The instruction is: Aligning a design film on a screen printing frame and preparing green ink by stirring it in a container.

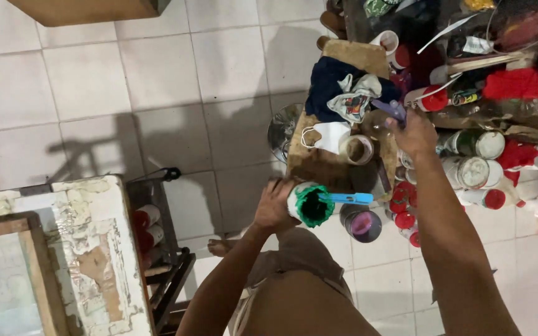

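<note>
- The left hand (273, 205) is closed around a white paint pot (306, 204) smeared with green, held above the tiled floor (157, 81) beside the low bench (319, 165).
- A blue-handled tool (348, 198) is seen resting across the pot's mouth.
- The right hand (415, 132) is extended over the cluttered bench, fingers pinching a purple object (393, 109); its kind cannot be told.
- A white face mask (329, 136) and a tape roll (357, 149) are noted nearby.

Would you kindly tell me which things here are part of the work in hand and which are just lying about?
In hand:
- left hand holding a tub of green paint with a blue stick in it
- right hand reaching among the cans, at a purple tool

Lying about:
- white face mask
- tape roll
- dark cloth
- red-capped cans
- worn white table
</note>
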